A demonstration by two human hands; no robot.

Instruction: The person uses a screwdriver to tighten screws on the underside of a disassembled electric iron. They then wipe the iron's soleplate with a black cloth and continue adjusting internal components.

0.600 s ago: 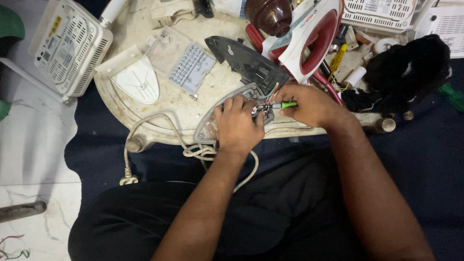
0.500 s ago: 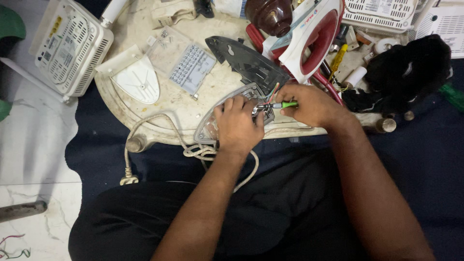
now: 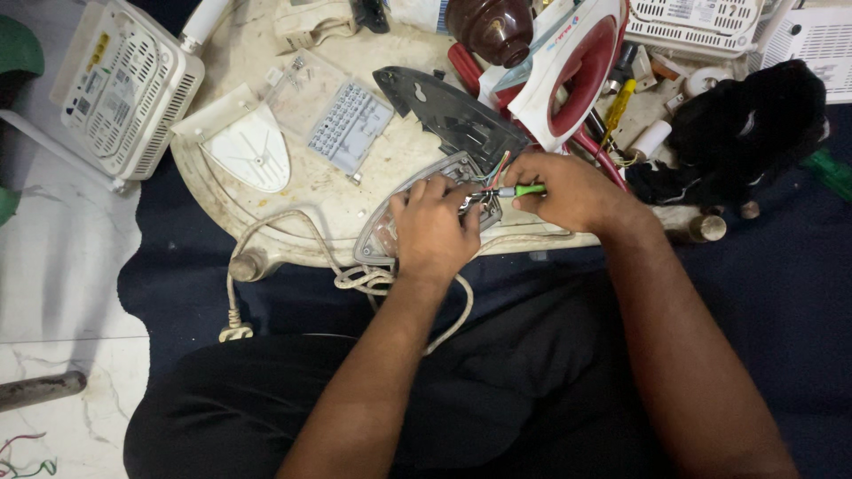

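Cluttered and worn, a round pale table (image 3: pixel 293 191) sits low over a dark blue mat (image 3: pixel 772 293) on a marbled white floor (image 3: pixel 62 275), with the person seated right against its near edge; on that edge lies an opened iron base (image 3: pixel 404 226), its coloured wires (image 3: pixel 497 168) showing at the back end; the left hand (image 3: pixel 433 232) lies curled over the base, fingers pressing it down onto the table; the right hand (image 3: pixel 568 189) pinches a green-handled screwdriver (image 3: pixel 519 190) whose tip points left into the wiring, though the exact screw is hidden between the fingers. To do this well, I would judge that the base should stay pinned flat, the tool kept in line with the screw, and the loose wires held out from under the tip; the cord (image 3: pixel 355 279) hanging off the edge could tug the base, so it wants slack. Farther back lie a dark grey soleplate (image 3: pixel 448 111), a red and white iron body (image 3: pixel 568 66), a white pointed cover (image 3: pixel 253 146), a clear plastic piece (image 3: pixel 351 129), a brown knob-like dome (image 3: pixel 493 28) and a black cloth (image 3: pixel 745 133); white vented boxes (image 3: pixel 120 89) stand at the left.
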